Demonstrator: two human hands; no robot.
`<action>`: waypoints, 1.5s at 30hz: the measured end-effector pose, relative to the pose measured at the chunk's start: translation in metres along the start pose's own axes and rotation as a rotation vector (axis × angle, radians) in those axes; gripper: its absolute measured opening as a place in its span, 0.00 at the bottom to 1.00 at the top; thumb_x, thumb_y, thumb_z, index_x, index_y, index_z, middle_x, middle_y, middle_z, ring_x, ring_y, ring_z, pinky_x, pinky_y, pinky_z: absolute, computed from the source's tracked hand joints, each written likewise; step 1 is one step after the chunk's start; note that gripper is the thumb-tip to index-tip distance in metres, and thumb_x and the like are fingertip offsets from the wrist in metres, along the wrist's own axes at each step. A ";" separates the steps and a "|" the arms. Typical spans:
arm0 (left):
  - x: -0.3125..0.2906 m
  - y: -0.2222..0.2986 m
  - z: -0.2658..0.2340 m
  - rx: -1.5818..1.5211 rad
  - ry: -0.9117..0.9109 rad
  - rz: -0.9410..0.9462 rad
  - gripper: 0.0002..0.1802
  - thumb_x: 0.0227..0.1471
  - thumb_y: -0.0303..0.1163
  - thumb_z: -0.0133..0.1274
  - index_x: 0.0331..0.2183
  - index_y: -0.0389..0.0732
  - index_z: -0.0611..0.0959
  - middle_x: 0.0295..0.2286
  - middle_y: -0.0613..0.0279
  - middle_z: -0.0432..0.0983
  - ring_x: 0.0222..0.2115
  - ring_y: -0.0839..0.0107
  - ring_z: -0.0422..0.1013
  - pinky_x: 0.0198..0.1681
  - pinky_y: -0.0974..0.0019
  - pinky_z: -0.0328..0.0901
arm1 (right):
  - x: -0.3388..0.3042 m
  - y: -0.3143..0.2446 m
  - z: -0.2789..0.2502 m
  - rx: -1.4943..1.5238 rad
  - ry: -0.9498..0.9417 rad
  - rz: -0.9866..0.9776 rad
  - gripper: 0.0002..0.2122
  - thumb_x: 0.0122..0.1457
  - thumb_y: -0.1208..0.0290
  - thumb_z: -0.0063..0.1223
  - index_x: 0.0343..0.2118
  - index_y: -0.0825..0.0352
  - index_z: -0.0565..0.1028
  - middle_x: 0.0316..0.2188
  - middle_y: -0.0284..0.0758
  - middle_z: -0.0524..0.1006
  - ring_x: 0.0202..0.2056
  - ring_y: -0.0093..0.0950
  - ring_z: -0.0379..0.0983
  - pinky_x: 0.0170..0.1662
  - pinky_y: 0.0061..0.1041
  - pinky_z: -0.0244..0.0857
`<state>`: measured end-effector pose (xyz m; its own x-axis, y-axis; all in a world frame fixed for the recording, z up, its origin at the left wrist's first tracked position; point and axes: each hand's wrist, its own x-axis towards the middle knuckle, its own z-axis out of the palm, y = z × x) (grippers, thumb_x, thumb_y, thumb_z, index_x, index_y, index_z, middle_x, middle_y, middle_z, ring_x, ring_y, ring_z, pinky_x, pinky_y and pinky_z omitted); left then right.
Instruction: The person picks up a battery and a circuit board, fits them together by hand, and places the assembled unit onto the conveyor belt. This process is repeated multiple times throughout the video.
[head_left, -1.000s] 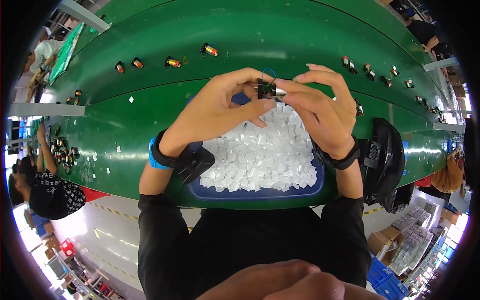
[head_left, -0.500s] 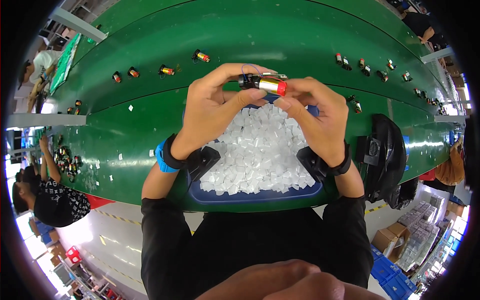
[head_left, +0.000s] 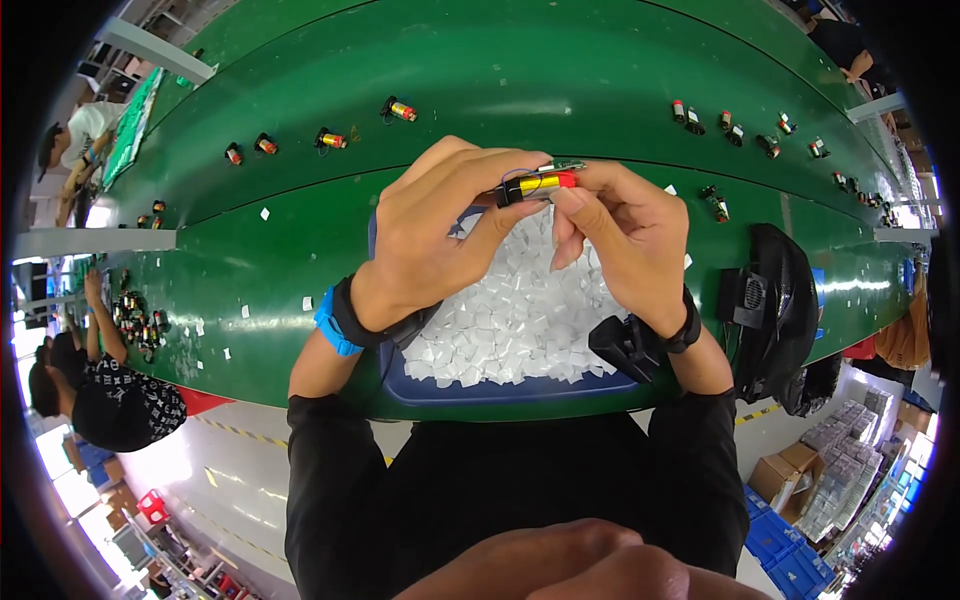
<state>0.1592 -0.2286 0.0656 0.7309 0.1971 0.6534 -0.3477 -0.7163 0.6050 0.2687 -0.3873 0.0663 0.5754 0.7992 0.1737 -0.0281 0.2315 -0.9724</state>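
Between my two hands, above the far end of a blue tray [head_left: 510, 396], is a cylindrical battery [head_left: 537, 187] with a black end, a yellow-gold body and a red end. Thin wires and a small circuit board [head_left: 563, 167] run along its far side. My left hand [head_left: 435, 225] pinches the black end between thumb and fingers. At the red end, my right hand [head_left: 640, 225] grips with thumb and forefinger, its other fingers curled below. Many small white square pieces [head_left: 510, 320] fill the tray under my hands. Both wrists wear black bands with black devices.
Similar batteries lie on the green table [head_left: 560, 60], several far left [head_left: 330, 139] and several far right [head_left: 735, 135]. A black bag [head_left: 780, 310] and a small black box [head_left: 740, 298] stand at right. At left, a person [head_left: 110, 400] sits by a battery pile [head_left: 138, 325].
The battery has turned about its length and sits slightly lower, its circuit board tilted to the far side. My left hand has rolled over it, and my right fingers have curled in more.
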 end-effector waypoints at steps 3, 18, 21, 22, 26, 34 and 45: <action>0.001 -0.001 0.003 0.010 0.011 -0.012 0.13 0.48 0.20 0.63 0.39 0.35 0.83 0.35 0.58 0.81 0.32 0.70 0.75 0.28 0.70 0.74 | 0.002 0.000 -0.001 0.038 0.009 0.103 0.09 0.65 0.73 0.53 0.37 0.76 0.76 0.23 0.34 0.76 0.19 0.20 0.72 0.22 0.19 0.67; 0.038 -0.083 -0.012 -0.247 -0.431 -0.727 0.20 0.55 0.40 0.60 0.41 0.34 0.80 0.30 0.62 0.79 0.28 0.77 0.72 0.22 0.73 0.67 | 0.072 0.013 -0.079 -0.656 0.000 0.140 0.17 0.61 0.55 0.57 0.42 0.65 0.79 0.31 0.35 0.82 0.27 0.26 0.78 0.29 0.25 0.72; 0.035 -0.159 -0.006 -0.161 -0.663 -0.769 0.24 0.55 0.47 0.58 0.43 0.36 0.80 0.33 0.57 0.78 0.31 0.73 0.72 0.28 0.69 0.69 | 0.125 0.038 -0.179 -1.639 0.113 0.286 0.18 0.61 0.50 0.52 0.43 0.58 0.79 0.37 0.39 0.82 0.37 0.42 0.79 0.40 0.39 0.73; 0.024 -0.182 -0.003 0.076 -0.637 -0.709 0.25 0.55 0.48 0.58 0.44 0.36 0.80 0.35 0.56 0.77 0.34 0.71 0.72 0.32 0.67 0.69 | 0.139 0.051 -0.205 -1.780 0.107 0.455 0.18 0.61 0.49 0.50 0.44 0.57 0.79 0.40 0.40 0.81 0.40 0.46 0.78 0.43 0.42 0.72; 0.022 -0.199 0.011 0.513 -0.438 -0.448 0.26 0.56 0.47 0.58 0.48 0.38 0.78 0.41 0.55 0.75 0.40 0.67 0.71 0.42 0.64 0.69 | 0.141 0.131 -0.327 -1.661 0.206 0.317 0.14 0.58 0.57 0.57 0.43 0.57 0.79 0.40 0.42 0.81 0.39 0.44 0.78 0.41 0.42 0.72; 0.020 -0.085 -0.019 -0.158 -0.332 -0.524 0.24 0.59 0.43 0.56 0.52 0.38 0.77 0.46 0.57 0.75 0.48 0.68 0.70 0.49 0.65 0.67 | 0.134 0.103 -0.300 -1.369 -0.003 0.545 0.16 0.54 0.58 0.64 0.39 0.65 0.78 0.29 0.39 0.80 0.35 0.35 0.78 0.37 0.35 0.69; 0.009 -0.031 0.020 -0.533 -0.173 -0.636 0.18 0.61 0.39 0.53 0.47 0.36 0.78 0.35 0.59 0.80 0.32 0.74 0.74 0.33 0.71 0.69 | 0.071 0.004 -0.057 -0.370 0.092 0.130 0.10 0.61 0.63 0.60 0.33 0.65 0.74 0.20 0.24 0.73 0.17 0.11 0.65 0.17 0.12 0.51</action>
<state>0.1878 -0.2178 0.0437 0.9454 0.3197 0.0632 -0.0383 -0.0836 0.9958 0.3563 -0.3609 0.0656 0.6580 0.7516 0.0471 0.1811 -0.0972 -0.9786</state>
